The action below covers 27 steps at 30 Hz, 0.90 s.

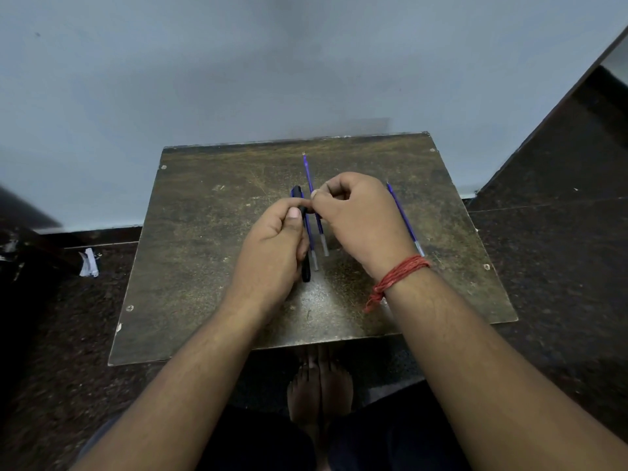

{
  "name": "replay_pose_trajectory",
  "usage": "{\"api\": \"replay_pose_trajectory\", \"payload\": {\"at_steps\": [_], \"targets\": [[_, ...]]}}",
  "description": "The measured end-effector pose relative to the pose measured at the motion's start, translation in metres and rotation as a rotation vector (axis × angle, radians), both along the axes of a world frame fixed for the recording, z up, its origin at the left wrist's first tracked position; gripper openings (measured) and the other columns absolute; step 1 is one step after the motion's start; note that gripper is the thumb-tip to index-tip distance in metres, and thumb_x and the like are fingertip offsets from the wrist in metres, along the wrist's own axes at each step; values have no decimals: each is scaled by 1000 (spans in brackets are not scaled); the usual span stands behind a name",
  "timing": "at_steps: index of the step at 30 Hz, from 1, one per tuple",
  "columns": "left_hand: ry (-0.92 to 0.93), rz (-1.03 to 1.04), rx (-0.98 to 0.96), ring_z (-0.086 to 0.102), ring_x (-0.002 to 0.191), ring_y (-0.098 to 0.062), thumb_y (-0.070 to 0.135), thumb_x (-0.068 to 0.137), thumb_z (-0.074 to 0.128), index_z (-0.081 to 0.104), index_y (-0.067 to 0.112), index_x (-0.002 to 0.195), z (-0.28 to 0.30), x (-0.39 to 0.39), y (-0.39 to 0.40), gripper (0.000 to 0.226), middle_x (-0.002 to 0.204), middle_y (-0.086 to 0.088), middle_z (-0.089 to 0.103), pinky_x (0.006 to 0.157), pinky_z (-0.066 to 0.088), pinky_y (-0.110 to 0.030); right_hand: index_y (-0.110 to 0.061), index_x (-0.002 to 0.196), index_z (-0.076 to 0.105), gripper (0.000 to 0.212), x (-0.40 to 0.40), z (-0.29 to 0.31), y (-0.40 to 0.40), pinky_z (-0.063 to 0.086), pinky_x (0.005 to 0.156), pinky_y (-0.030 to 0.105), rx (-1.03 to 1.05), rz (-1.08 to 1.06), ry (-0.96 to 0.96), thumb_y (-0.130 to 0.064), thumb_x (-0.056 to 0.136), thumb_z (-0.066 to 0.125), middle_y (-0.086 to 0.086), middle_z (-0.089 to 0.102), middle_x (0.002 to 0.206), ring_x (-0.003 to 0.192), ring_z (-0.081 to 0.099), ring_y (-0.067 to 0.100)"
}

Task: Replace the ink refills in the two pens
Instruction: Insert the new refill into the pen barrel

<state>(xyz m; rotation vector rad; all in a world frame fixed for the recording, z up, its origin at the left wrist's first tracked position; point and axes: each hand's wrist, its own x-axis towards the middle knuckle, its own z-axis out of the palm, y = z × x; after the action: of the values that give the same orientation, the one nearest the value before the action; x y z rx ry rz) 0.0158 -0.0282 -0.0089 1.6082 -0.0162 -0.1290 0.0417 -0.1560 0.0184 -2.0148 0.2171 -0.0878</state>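
Head view, left hand (272, 246) fingers wrapped round black pen (306, 266), right hand (360, 219) fingers pinching its tip

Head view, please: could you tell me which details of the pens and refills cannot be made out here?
- Black pen: middle hidden inside left hand.
- Right hand fingertips: whatever they pinch is too small to tell.
- Refill on the table: ink level unreadable.

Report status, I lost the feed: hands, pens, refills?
Left hand shut on black pen. Right hand pinching at its top end. Three refills on the table; one right of the hands. Nothing blocking.
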Motion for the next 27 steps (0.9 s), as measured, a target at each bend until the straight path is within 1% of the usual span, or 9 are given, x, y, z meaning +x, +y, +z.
{"api": "replay_pose_trajectory", "payload": {"at_steps": [3,5,6,8,11,14,17,21,27], "targets": [[-37,15,83,36,45,-6,26,108,38,68,30,105,-3,2,1,30,53,9,43,47,30,-24,-17,78,68,7,0,-2,0,41,52,23,-4,37,14,-21,84,69,-9,61,60,50,52,3],[-57,24,121,37,46,-6,29,106,39,68,30,105,-3,2,2,29,54,9,44,48,32,-26,-18,82,69,4,-1,-3,-1,39,48,16,2,62,14,-18,85,70,-11,60,60,46,51,-3],[-66,28,120,38,46,-5,31,104,39,67,31,104,-3,2,2,29,54,9,44,48,33,-25,-18,83,69,3,0,-3,0,38,48,13,3,74,11,-16,85,70,-13,59,60,46,51,-6],[-77,32,107,38,46,-5,31,104,38,66,31,105,-4,2,3,28,53,9,44,47,33,-23,-17,85,72,6,1,-3,0,40,51,15,48,70,-10,-11,84,69,-13,61,60,49,51,-6],[-60,29,107,38,45,-5,36,103,38,64,27,103,-4,2,2,27,53,10,46,47,33,-25,-15,82,73,7,5,1,-5,47,58,23,262,-56,-49,-9,83,70,-5,69,70,60,57,2],[-13,-5,65,36,43,-6,38,102,38,63,25,94,-5,1,2,29,54,10,47,45,30,-25,-17,78,71,12,8,1,-14,37,53,21,554,-172,-37,-8,86,71,0,70,76,60,53,5],[81,-40,-106,31,39,-4,32,105,40,63,19,92,-4,1,1,29,53,7,47,40,26,-20,-18,81,69,11,10,-1,-20,33,50,23,695,-238,-7,-9,87,70,-1,72,75,60,51,9],[175,-83,-258,27,37,-3,23,108,39,61,11,94,-1,2,0,29,52,4,47,37,24,-15,-16,87,70,5,11,-2,-20,36,48,21,717,-255,-18,-11,87,71,0,73,79,61,53,9],[187,-101,-255,27,36,-3,22,108,39,61,11,94,0,1,-1,29,51,5,47,37,24,-15,-19,84,71,6,10,-4,-18,37,53,24,680,-219,-15,-14,86,72,-2,74,78,63,54,8]]}}
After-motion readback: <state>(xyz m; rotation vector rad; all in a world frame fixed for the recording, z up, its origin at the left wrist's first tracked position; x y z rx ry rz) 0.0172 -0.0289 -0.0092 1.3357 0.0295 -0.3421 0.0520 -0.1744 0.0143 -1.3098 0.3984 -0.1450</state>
